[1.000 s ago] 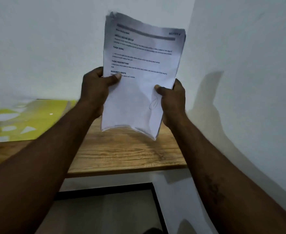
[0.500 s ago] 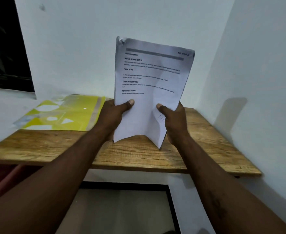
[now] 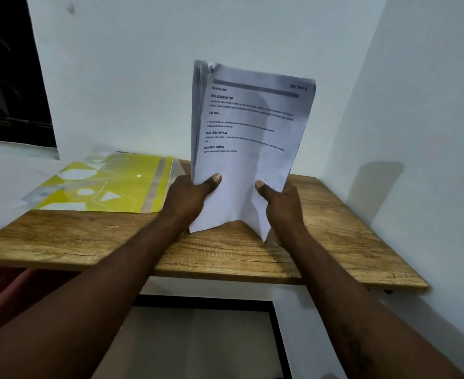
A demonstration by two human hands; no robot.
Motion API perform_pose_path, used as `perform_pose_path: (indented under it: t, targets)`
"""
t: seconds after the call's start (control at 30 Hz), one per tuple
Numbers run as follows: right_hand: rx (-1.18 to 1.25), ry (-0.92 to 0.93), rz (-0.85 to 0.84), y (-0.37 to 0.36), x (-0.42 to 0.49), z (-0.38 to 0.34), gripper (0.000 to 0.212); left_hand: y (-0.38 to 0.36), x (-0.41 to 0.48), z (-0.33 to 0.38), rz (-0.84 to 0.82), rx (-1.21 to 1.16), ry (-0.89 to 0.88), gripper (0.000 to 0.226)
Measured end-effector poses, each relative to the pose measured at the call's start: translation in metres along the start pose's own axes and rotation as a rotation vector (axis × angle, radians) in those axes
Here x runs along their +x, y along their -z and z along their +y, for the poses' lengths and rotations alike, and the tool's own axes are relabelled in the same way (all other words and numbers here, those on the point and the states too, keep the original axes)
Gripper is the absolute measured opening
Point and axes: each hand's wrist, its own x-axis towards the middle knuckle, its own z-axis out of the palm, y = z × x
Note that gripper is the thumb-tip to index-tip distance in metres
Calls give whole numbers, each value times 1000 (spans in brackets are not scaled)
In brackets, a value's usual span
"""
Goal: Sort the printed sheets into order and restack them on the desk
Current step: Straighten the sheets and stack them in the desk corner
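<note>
A: At frame centre, above the desk (image 3: 225, 253), the printed sheets (image 3: 248, 149) stand upright; left hand (image 3: 187, 203) and right hand (image 3: 283, 206) pinch their lower corners.

B: Tap the bottom edge square first, I'd say.

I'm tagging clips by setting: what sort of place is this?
Probably a small study or office corner: a wooden desk set into a corner of white walls, a yellow folder lying on it, and printed sheets held upright in the left hand and right hand.
</note>
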Motion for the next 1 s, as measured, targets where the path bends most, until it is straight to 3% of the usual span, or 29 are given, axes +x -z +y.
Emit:
perform_pose_path:
  t: [0.2,0.53,0.6,0.73,0.83,0.9,1.0]
  targets:
    - [1,-9,30,-2,-3,-1,15,0,-3,-3,-3,45,9,57]
    - [-154,2,47,-1,2,-15,13,1,-1,9,21,196,-5,37]
    - [-242,-16,-33,5,10,-28,16,9,5,19,-52,151,54,36]
    - [-365,-157,-243,23,33,-49,31,29,13,34,-368,-234,386,32]
    - [-330,-302,-299,35,38,-52,30,26,19,26,-454,-276,446,32]
    - [-331,-384,-290,43,38,-47,36,17,19,18,-432,-188,435,29]
    - [-406,-392,-243,58,39,-37,58,9,30,13,-236,289,284,22]
